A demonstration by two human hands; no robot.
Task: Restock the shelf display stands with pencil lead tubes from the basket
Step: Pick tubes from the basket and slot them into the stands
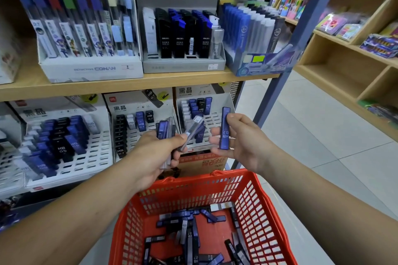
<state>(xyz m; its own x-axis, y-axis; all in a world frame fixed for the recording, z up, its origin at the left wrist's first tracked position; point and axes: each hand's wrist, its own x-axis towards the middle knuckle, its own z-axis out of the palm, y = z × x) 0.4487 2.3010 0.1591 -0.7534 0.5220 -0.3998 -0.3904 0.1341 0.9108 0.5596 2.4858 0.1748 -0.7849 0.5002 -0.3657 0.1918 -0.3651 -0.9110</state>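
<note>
Two hands up in front of lower shelf, above red basket (254, 204). Right hand (241, 142) pinches one blue tube (225, 129) between thumb and fingers, long axis upright, label "HB 0.7" reads upside down. Left hand (155, 153) closed round a small bunch of tubes (167, 133), count unclear, at least one blue upright and one clear tube (191, 133) tilted up to the right. Basket near, bottom centre, holds a loose heap of lead tubes (193, 236), blue, black and clear, lying flat in all directions, too many to count; "HB 0.7" legible on a few.

Lower shelf: three white slotted display stands side by side. Left stand (64, 148) part filled, tubes marked "HB 0.5". Middle stand (137, 127) with "HB 0.7" tubes, a black column down its left side. Right stand (204, 114) behind the hands, few tubes at far end, most slots bare. Header cards show "黑晶".

Upper shelf: three boxes of lead cases standing upright. Left box (90, 66) printed "DETECTIVE CONAN", sticker "2". Middle grey box (183, 64), black and blue cases. Right blue box (254, 62), blue and frosted cases
</note>
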